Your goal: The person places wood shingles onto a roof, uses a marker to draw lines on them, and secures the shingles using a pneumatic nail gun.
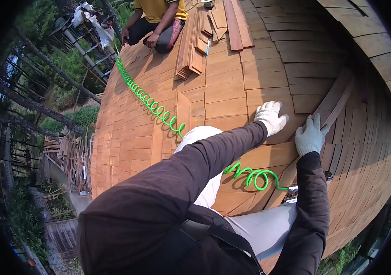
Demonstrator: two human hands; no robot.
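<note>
Shingled wooden slope fills most of the frame. Left hand (271, 118), white-gloved, right of centre: fingers loosely parted, laid over the wooden shingles (225, 87), nothing seen in its grasp. Right hand (311, 135), also gloved, lower and further right: fingers spread, at the near part of a long board (337, 100) slanting toward the upper right. Palm hidden; cannot tell whether it grips the board. Green coiled hose (137, 88) runs from upper left, behind the left arm, to a metal fitting (292, 188) beside the right forearm. Top centre: stack of boards (189, 51), a co-worker (161, 20) in yellow kneeling left of it. Trees (44, 59) along left edge.
</note>
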